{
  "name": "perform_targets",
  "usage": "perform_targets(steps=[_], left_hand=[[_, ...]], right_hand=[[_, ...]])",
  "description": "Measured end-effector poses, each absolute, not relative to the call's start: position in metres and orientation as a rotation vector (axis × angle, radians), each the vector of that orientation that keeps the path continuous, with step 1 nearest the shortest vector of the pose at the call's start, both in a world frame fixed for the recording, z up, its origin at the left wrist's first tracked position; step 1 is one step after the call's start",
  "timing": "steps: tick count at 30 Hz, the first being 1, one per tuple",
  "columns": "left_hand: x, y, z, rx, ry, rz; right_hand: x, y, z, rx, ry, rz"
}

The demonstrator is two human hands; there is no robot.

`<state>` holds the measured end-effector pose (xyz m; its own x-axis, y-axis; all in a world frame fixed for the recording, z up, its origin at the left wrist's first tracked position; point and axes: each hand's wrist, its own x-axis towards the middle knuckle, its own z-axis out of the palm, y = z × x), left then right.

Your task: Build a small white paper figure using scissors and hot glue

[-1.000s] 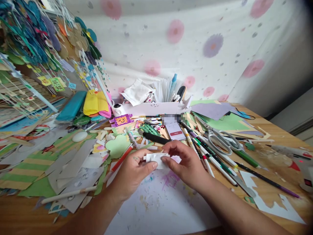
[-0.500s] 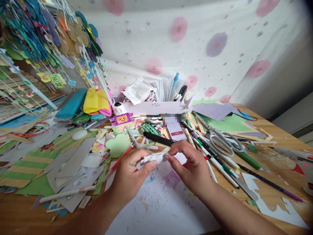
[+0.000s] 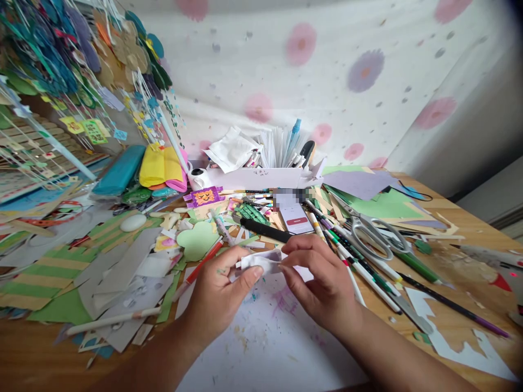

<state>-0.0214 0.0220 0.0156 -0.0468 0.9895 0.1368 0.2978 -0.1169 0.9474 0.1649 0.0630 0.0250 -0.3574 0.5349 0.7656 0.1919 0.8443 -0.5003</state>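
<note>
Between my hands is a small folded piece of white paper [image 3: 265, 263], held above a large white sheet [image 3: 261, 348] marked with purple and blue stains. My left hand [image 3: 223, 291] pinches its left end between thumb and fingers. At the right end, the thumb and forefinger of my right hand [image 3: 321, 280] are closed at the paper's edge. The paper's inner side shows greyish and hollow. Just beyond the hands lies a black-handled tool [image 3: 265, 231], its near end partly hidden by my right hand.
Scissors [image 3: 371, 237] and several markers [image 3: 363, 275] lie on the right, near a hot glue gun [image 3: 490, 258]. Paper scraps [image 3: 122, 272] cover the left side. A phone [image 3: 293, 218] and a white box [image 3: 253, 178] of supplies stand behind. Paper ornaments [image 3: 93, 65] hang at upper left.
The folded white paper has been turned and spread a little, so more of its face and inner side shows. My right hand's fingers have shifted slightly at its right end.
</note>
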Motion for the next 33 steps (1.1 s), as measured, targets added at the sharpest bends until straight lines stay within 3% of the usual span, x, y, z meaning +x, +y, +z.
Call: perform_targets(steps=[13, 23, 33], left_hand=[[-0.016, 0.024, 0.021, 1.502, 1.223, 1.167], [-0.016, 0.026, 0.018, 1.48, 1.326, 1.181], [-0.019, 0.028, 0.017, 1.676, 1.344, 1.156]], right_hand=[[0.158, 0.063, 0.016, -0.669, -1.753, 0.68], [0.157, 0.063, 0.016, -0.834, -1.68, 0.925], [0.156, 0.068, 0.015, -0.751, -1.882, 1.058]])
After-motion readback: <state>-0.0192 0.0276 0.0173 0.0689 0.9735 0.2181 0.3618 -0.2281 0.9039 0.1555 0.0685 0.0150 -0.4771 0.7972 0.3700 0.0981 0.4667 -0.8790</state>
